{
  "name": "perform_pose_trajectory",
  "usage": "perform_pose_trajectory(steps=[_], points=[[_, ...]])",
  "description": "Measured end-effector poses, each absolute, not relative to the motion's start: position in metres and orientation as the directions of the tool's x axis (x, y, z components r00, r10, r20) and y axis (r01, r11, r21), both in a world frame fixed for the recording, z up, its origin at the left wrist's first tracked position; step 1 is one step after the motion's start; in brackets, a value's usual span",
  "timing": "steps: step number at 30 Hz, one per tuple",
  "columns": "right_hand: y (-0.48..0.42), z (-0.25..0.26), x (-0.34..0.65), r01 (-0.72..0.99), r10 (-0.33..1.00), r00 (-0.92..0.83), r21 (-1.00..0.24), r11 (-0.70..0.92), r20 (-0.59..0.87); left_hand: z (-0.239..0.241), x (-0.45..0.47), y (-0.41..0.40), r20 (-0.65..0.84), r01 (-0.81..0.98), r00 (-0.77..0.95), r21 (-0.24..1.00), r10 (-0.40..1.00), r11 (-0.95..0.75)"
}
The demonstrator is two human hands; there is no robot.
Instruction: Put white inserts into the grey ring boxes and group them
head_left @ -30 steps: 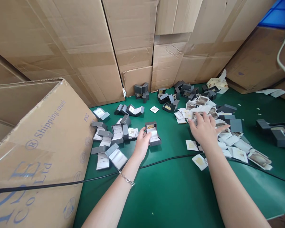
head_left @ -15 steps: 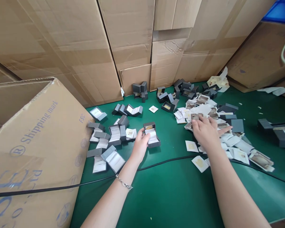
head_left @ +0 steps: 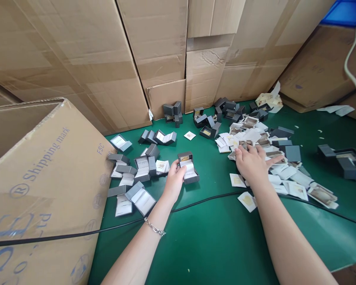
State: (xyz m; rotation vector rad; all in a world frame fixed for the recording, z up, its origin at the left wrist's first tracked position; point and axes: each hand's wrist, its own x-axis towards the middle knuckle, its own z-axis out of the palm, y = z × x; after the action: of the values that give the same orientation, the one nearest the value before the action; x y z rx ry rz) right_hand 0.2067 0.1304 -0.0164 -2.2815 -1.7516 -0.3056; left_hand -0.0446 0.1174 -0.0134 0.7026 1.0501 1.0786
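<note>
My left hand (head_left: 175,180) is closed around the side of a small dark grey jewelry box (head_left: 190,174). The box's lid is raised and a white lining shows inside. At the right, my right hand (head_left: 252,162) rests on a loose pile of white box inserts (head_left: 255,134), its fingers spread and the little finger stretched outward. Its fingertips touch a greyish insert (head_left: 245,144) in the pile, partly hidden by the hand. Left of my left hand lie several opened grey boxes with white linings (head_left: 142,200).
Several dark boxes (head_left: 206,120) stand along the back by tall cardboard cartons (head_left: 157,47). An open carton (head_left: 47,166) takes up the left side. A black cable (head_left: 207,198) crosses the green table (head_left: 195,245). A small white card (head_left: 190,135) lies mid-table.
The whole view has shifted slightly. My right hand has edged a little over the inserts, its fingers still on the pile. My left hand keeps its hold on the jewelry box.
</note>
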Motion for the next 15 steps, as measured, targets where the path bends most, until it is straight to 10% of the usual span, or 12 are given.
perform_pose_trajectory(steps=[9,15], points=[[0.115,0.012,0.164,0.946,0.826,0.289,-0.275,-0.170,0.484,-0.015,-0.046,0.118,-0.321,-0.335,0.104,0.880,0.941,0.337],[0.108,0.004,0.134,0.904,0.975,-0.061,-0.402,0.145,0.214,-0.016,-0.047,0.118,-0.288,-0.309,0.102,0.900,0.952,0.306]])
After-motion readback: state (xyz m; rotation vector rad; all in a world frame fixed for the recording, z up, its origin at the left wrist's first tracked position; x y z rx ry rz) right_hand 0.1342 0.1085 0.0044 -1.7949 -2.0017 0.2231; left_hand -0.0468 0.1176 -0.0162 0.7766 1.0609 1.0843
